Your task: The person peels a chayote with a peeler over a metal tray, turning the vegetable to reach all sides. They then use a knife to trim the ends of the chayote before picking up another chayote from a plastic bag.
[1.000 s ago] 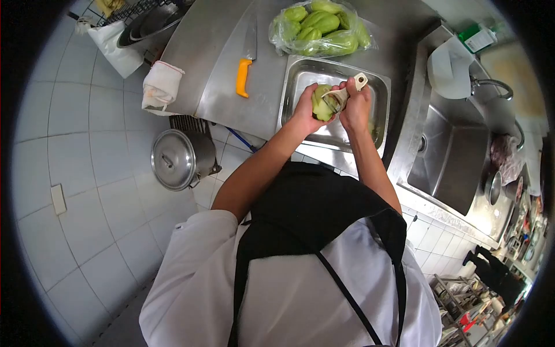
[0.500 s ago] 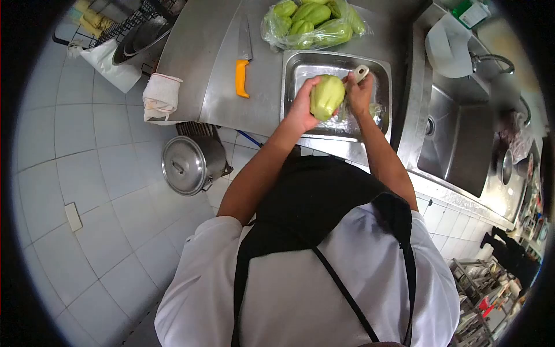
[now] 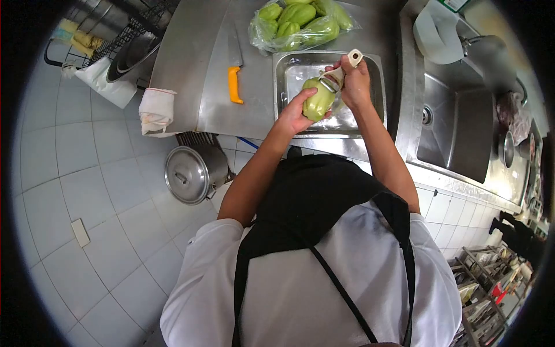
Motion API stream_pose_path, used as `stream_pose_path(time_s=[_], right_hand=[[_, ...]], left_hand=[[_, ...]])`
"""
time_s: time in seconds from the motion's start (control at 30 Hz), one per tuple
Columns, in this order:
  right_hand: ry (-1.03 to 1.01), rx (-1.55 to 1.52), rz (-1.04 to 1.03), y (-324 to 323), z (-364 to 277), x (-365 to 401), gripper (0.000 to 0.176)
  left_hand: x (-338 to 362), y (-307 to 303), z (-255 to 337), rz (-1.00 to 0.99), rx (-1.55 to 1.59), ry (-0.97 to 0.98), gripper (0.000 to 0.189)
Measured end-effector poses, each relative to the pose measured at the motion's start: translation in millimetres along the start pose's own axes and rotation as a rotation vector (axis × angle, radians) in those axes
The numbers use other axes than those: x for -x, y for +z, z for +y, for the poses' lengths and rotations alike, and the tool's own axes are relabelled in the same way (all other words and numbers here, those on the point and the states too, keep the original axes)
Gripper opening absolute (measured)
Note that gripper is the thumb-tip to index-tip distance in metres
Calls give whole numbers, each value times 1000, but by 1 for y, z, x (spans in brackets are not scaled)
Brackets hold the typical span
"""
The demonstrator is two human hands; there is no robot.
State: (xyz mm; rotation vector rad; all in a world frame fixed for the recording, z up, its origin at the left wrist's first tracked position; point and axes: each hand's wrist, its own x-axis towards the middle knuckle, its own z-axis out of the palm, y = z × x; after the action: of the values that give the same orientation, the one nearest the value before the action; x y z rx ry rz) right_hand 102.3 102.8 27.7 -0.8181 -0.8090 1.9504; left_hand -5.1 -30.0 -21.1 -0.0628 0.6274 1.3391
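Note:
Over a shallow metal tray (image 3: 280, 87), my left hand (image 3: 295, 115) is wrapped round a pale green chayote (image 3: 319, 105). A vegetable peeler (image 3: 354, 56) with a whitish handle is gripped in my right hand (image 3: 355, 85). Its metal blade lies against the upper part of the chayote. Wet, shiny metal shows inside the tray below my hands. Just behind the tray sits a clear plastic bag (image 3: 326, 36) holding several more green chayotes (image 3: 288, 29).
Left of the tray, a knife with an orange handle (image 3: 234, 85) lies on the steel counter (image 3: 202, 63). A folded white cloth (image 3: 157, 110) hangs at the counter's left edge. A lidded metal pot (image 3: 188, 174) stands on the floor. At the right is a steel sink (image 3: 445, 127).
My right hand has brought the peeler up and across, so its blade now meets the chayote. The chayote has tilted and sits slightly lower left; the whole view has shifted a little.

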Motion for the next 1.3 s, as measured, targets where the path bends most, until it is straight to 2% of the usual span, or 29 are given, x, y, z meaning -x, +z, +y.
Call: stream_pose_path(time_s=[0.1,0.3,0.4,0.53,0.67,0.7,0.8,0.83,0.93,1.07,1.1,1.17,1.3], right_hand=[[4,13,-25,-3,10,6,13],[34,-38,35,-16,26,-6,16],[-154,223,187,-38,52,-34,21],[-218,399,188,-67,63,-35,26],[-374,608,150,-67,48,-42,29],[-403,686,156,-60,35,-37,31],[-461,771,211,-64,27,-35,35],[-459,750,227,-65,25,-36,34],[-383,530,253,-64,18,-35,28],[-233,187,245,-54,6,-18,21],[-205,153,234,-52,6,-15,20],[-142,84,217,-49,10,-6,20],[-233,356,196,-63,30,-11,24]], left_hand=[[-2,-1,-5,-28,-95,32,57],[-8,-21,-6,-22,-207,63,55],[5,-15,-1,30,-295,74,57],[11,6,11,-43,-270,100,59],[-3,-5,19,76,-392,125,60],[-4,-2,15,179,-499,204,72],[-6,-5,8,329,-1390,591,85],[-9,-6,7,354,-1410,550,96],[-11,5,5,496,-1488,508,106],[-19,2,-5,605,-1499,714,93],[-17,5,-2,602,-1445,620,83],[-13,7,0,620,-1358,603,80],[-18,-8,7,596,-1247,612,80]])
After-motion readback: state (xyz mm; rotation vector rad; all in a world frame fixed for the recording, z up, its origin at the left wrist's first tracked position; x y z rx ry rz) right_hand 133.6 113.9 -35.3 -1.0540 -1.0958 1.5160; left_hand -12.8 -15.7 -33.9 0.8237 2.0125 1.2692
